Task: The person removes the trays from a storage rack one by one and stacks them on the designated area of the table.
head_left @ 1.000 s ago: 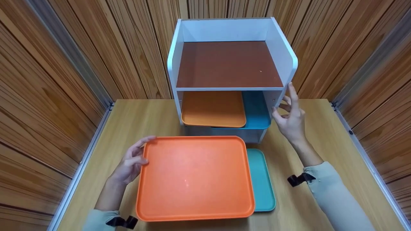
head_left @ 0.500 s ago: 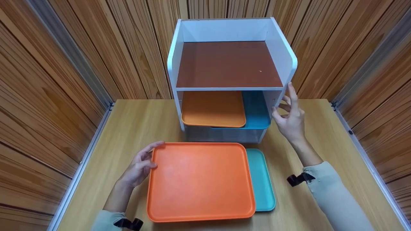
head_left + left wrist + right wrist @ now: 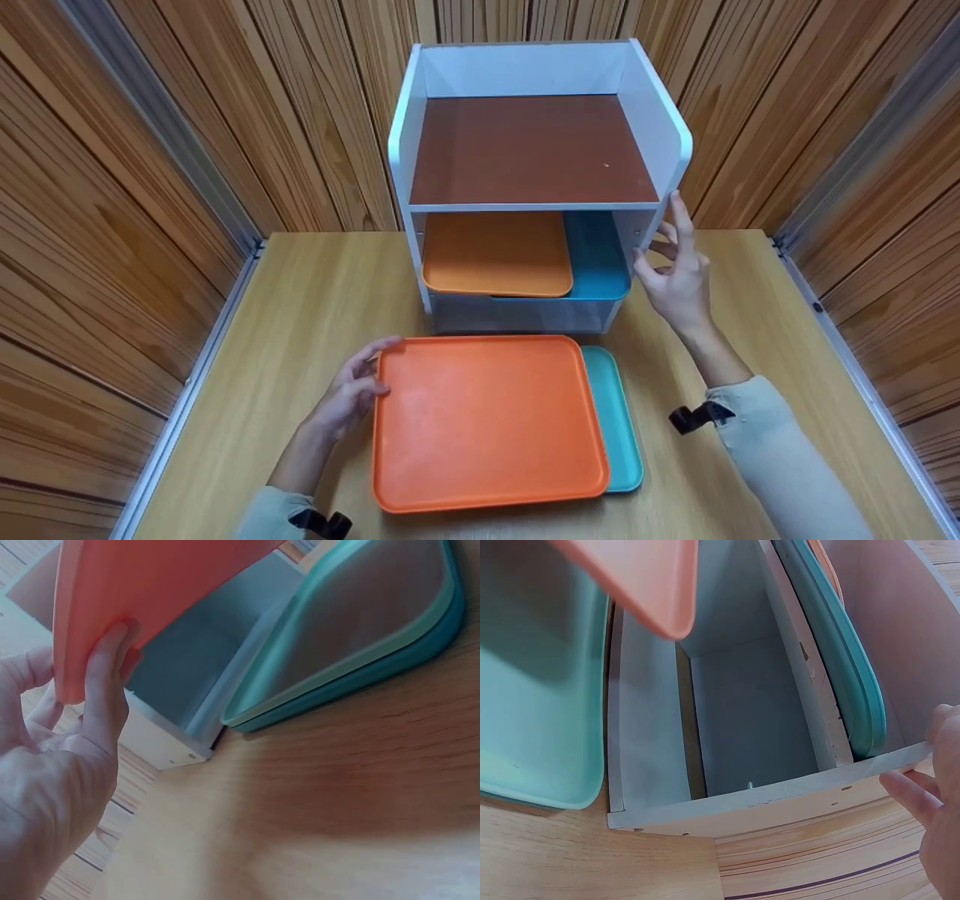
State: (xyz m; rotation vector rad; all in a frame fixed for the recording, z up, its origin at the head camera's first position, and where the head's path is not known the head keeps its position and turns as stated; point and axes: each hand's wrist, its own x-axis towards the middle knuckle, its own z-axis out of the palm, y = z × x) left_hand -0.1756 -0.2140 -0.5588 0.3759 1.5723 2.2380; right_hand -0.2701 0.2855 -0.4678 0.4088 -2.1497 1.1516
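My left hand (image 3: pixel 352 394) pinches the left edge of a large orange tray (image 3: pixel 487 420). Its thumb lies on one face and its fingers on the other, as the left wrist view (image 3: pixel 75 682) of the hand shows. The tray is raised above stacked teal trays (image 3: pixel 360 622) on the table, and covers most of them in the head view. My right hand (image 3: pixel 679 281) touches the right side panel of a white shelf unit (image 3: pixel 525 315), with its index finger straight. On the middle shelf, a smaller orange tray (image 3: pixel 495 255) lies over a blue-teal tray (image 3: pixel 600 259).
The unit's top shelf has a brown board (image 3: pixel 532 150). Below the middle shelf is a lower compartment (image 3: pixel 750 705), open at the front. Wood-grain walls (image 3: pixel 112 262) enclose the wooden table (image 3: pixel 315 300) at the back and sides.
My left hand has carried the large orange tray to the right and slightly away from me, uncovering more of the lower compartment's front. The right hand keeps its place on the shelf unit.
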